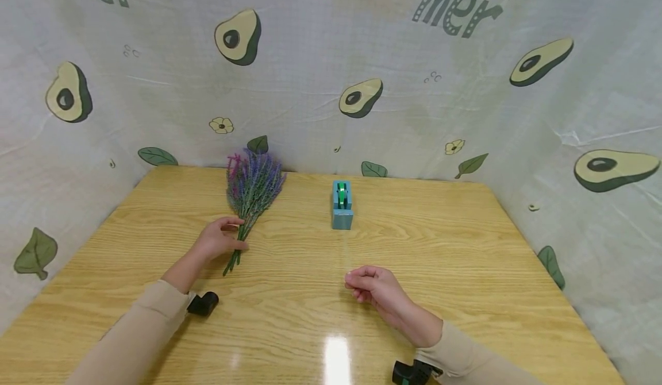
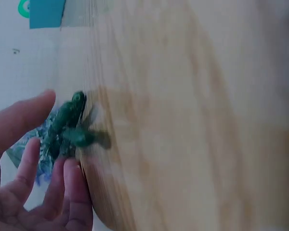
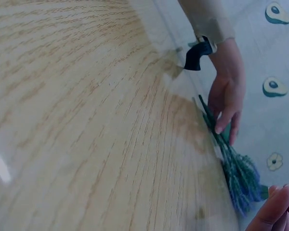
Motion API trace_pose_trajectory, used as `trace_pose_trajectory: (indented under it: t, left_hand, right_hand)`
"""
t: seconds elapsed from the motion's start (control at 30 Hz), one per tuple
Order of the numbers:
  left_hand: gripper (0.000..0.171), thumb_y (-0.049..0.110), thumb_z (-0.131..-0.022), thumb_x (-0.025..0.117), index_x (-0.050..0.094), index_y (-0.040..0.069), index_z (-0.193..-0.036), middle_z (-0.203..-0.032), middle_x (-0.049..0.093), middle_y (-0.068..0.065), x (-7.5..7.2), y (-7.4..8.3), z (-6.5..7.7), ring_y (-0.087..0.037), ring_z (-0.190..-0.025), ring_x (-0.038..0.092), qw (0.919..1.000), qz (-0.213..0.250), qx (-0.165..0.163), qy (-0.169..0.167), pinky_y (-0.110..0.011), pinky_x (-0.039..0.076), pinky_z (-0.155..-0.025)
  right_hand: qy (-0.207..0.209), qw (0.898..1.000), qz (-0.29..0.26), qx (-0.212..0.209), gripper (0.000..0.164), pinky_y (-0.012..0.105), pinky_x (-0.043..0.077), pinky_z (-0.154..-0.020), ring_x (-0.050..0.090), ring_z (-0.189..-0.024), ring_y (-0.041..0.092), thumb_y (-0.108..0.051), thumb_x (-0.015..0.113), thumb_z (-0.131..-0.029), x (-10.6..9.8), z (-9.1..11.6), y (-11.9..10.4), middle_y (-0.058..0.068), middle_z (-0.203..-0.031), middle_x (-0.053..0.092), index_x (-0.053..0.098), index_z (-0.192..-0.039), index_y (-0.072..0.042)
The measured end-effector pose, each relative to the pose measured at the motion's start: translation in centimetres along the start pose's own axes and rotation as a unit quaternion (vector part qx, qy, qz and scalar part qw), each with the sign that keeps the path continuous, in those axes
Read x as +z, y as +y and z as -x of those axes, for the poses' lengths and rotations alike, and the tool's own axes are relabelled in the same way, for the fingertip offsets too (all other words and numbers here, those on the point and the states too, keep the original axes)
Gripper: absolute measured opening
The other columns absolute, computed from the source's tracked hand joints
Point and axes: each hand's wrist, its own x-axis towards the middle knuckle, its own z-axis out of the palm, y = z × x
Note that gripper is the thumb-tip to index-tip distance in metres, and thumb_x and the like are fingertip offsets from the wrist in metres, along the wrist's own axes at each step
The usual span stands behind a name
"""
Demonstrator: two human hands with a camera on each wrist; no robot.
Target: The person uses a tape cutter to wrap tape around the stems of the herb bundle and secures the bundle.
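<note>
A bunch of artificial lavender (image 1: 254, 181), purple with some pink and with green stems, lies on the table at the left. My left hand (image 1: 219, 238) holds its stems loosely, thumb on one side and fingers on the other. The green stem ends (image 2: 82, 137) stick out past the hand in the left wrist view. In the middle stands a blue tape dispenser (image 1: 342, 219) with a green roll core. A faint clear strip of tape (image 1: 345, 250) runs from it toward my right hand (image 1: 380, 293), whose thumb and forefinger pinch its end.
A wooden table (image 1: 289, 316) with a shiny top spreads under both hands. Behind it and at its sides hangs a pale cloth (image 1: 300, 40) printed with avocados and leaves. Black wrist cameras (image 1: 203, 303) sit at both sleeves.
</note>
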Motion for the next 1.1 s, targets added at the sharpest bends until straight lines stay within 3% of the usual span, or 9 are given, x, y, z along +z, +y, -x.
trace_pose_trajectory:
  t: [0.17,0.5,0.63,0.73,0.87,1.1]
  left_hand:
    - [0.061,0.006,-0.080,0.073,0.042,0.002,-0.132,-0.132,0.040,-0.029,-0.3,0.1,0.1,-0.043,-0.118,0.039,0.9995,-0.024,0.001,-0.021,-0.048,0.045,-0.084]
    - [0.063,-0.002,-0.085,0.059,0.028,0.002,-0.140,-0.132,0.033,-0.037,-0.5,-0.2,0.3,-0.048,-0.121,0.035,0.9997,-0.026,-0.002,-0.005,-0.046,0.046,-0.080]
    - [0.062,-0.004,-0.089,0.050,0.019,0.000,-0.143,-0.128,0.030,-0.035,-0.8,-0.3,0.5,-0.035,-0.089,0.056,0.9998,0.022,0.002,-0.003,-0.039,0.046,-0.066]
    - [0.057,-0.002,-0.093,0.044,0.017,-0.002,-0.143,-0.120,0.037,-0.030,-1.1,-0.7,0.7,-0.018,-0.069,0.055,0.9987,0.050,0.002,0.011,-0.033,0.045,-0.058]
    - [0.049,0.009,-0.098,0.043,0.026,-0.002,-0.143,-0.116,0.048,-0.027,-1.7,-1.3,1.1,-0.018,-0.077,0.057,0.9978,0.046,0.000,0.047,-0.029,0.045,-0.058]
    - [0.047,0.018,-0.098,0.050,0.037,0.000,-0.140,-0.126,0.044,-0.024,-2.6,-1.9,2.1,-0.020,-0.093,0.059,0.9931,0.071,0.006,0.093,-0.027,0.052,-0.074]
  right_hand:
    - [0.002,1.000,-0.002,0.001,0.003,0.017,0.047,-0.056,0.056,-0.062,0.007,-0.006,0.064,-0.087,0.0,0.1,0.0,0.003,-0.077,0.066,0.064,-0.085,-0.004]
    - [0.000,1.000,-0.004,-0.002,0.004,0.017,0.047,-0.056,0.056,-0.062,0.007,-0.006,0.063,-0.088,0.1,0.0,0.1,0.003,-0.078,0.066,0.065,-0.086,-0.004]
    - [0.002,1.000,-0.004,-0.001,0.004,0.016,0.047,-0.056,0.055,-0.062,0.008,-0.006,0.063,-0.088,0.2,0.0,-0.1,0.003,-0.078,0.065,0.064,-0.086,-0.003]
    - [0.002,1.000,-0.006,-0.003,0.004,0.016,0.047,-0.055,0.055,-0.062,0.008,-0.006,0.063,-0.088,0.2,0.0,-0.2,0.003,-0.077,0.065,0.064,-0.086,-0.002]
    - [0.001,1.000,-0.011,-0.003,0.004,0.016,0.046,-0.055,0.054,-0.062,0.008,-0.006,0.063,-0.088,0.2,0.1,-0.4,0.003,-0.077,0.066,0.064,-0.086,-0.003]
    - [-0.007,1.000,-0.020,-0.002,0.005,0.016,0.046,-0.055,0.055,-0.062,0.007,-0.005,0.062,-0.089,0.1,0.3,-0.7,0.003,-0.078,0.066,0.064,-0.085,-0.005]
